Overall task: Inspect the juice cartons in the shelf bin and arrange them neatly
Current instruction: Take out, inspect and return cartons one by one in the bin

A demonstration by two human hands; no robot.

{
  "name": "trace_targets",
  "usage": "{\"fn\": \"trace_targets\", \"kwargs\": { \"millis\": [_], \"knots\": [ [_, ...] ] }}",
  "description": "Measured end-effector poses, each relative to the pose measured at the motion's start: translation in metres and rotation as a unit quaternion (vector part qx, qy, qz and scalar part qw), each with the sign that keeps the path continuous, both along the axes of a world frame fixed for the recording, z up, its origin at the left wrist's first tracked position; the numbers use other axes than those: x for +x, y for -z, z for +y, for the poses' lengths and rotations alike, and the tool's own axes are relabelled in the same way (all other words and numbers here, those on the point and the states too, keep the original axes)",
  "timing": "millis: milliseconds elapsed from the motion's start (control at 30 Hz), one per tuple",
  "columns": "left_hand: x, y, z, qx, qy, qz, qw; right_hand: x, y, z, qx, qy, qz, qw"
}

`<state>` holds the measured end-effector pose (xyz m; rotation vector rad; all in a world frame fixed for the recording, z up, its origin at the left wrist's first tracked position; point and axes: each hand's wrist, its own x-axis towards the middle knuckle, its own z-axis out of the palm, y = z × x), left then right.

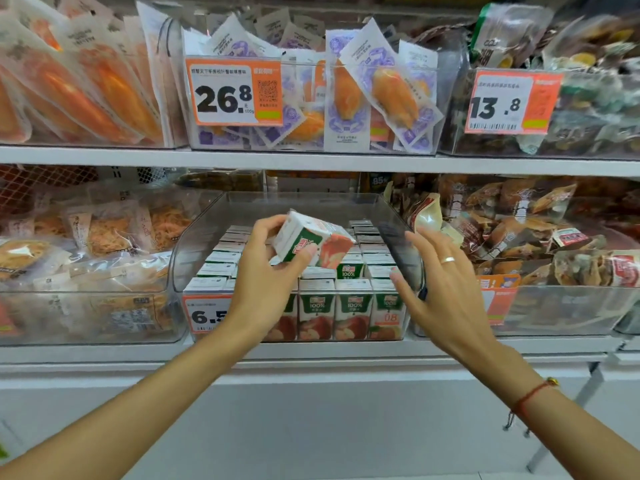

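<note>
Left hand (pixel 268 271) gripped a tilted carton (pixel 313 242) above the bin (pixel 194 244); right hand (pixel 446 285) hovered beside it, fingers spread, holding nothing.

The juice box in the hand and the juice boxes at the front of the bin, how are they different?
The held juice carton is tilted and lifted above the bin, gripped by the left hand; the front-row cartons stand upright, side by side, untouched inside the clear bin. Both share the same green, white and red apple design.
</note>
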<state>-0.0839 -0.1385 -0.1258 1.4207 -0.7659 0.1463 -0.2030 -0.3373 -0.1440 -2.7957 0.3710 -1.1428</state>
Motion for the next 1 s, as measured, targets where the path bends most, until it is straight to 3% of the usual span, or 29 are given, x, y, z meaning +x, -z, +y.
{"fn": "trace_targets", "kwargs": {
  "millis": [100, 233, 433, 567, 733, 1000],
  "knots": [
    [0.019, 0.002, -0.019, 0.026, 0.009, 0.043, 0.999, 0.005, 0.013, -0.006, -0.022, 0.018, 0.067, 0.997],
    [0.036, 0.008, -0.042, 0.082, 0.039, 0.069, 0.993, 0.009, 0.016, -0.008, -0.029, 0.034, 0.061, 0.997],
    [0.054, -0.005, -0.049, 0.243, 0.069, -0.043, 0.967, 0.009, 0.019, -0.009, -0.012, 0.025, 0.050, 0.998],
    [0.060, -0.030, -0.056, 0.392, 0.095, -0.155, 0.902, 0.009, 0.019, -0.011, -0.008, 0.013, 0.050, 0.999],
    [0.058, -0.035, -0.075, 0.533, 0.182, -0.202, 0.801, 0.008, 0.018, -0.012, -0.002, 0.013, 0.052, 0.999],
    [0.064, -0.006, -0.069, 0.501, 0.164, -0.188, 0.829, 0.008, 0.018, -0.010, 0.002, 0.013, 0.053, 0.998]
  ]
}}
